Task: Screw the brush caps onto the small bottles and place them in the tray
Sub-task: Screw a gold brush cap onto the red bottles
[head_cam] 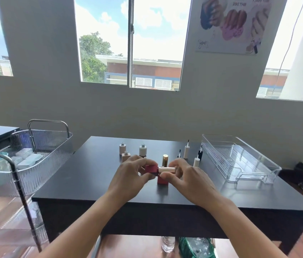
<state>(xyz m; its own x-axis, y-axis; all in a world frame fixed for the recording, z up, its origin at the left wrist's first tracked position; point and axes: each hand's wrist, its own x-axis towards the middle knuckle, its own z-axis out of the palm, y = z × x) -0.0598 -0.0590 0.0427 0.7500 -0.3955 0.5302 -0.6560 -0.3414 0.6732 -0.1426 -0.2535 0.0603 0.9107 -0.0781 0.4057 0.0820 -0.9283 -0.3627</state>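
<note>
Now both hands meet above the middle of the black table [91,183]. The left hand [128,175] pinches a small red square bottle [151,168], which lies on its side in the air, with the thumb below and the fingers on top. The right hand [187,177] pinches a gold brush cap [167,170] between thumb and fingertips; the cap is also horizontal and it touches the neck of the red bottle, in one line with it. How far the cap is screwed on I cannot tell. Just under the hands a second red bottle [162,180] stands on the table with a gold cap [165,160] upright on top, partly hidden by the fingers. Behind the left hand three open bottles stand near each other: two pale pink bottles [122,148] and one white round bottle [142,150]. Behind the right hand several loose brush caps stand with the brush pointing up: a tall white cap [186,151], a shorter white cap [196,162], a black cap [200,154] and a small dark one [179,154]. On the right part of the table lies a clear plastic tray [240,161], and no bottle is seen inside it. To the left of the table stands a transparent trolley [40,151] with metal handles, holding some light blue packets.
</note>
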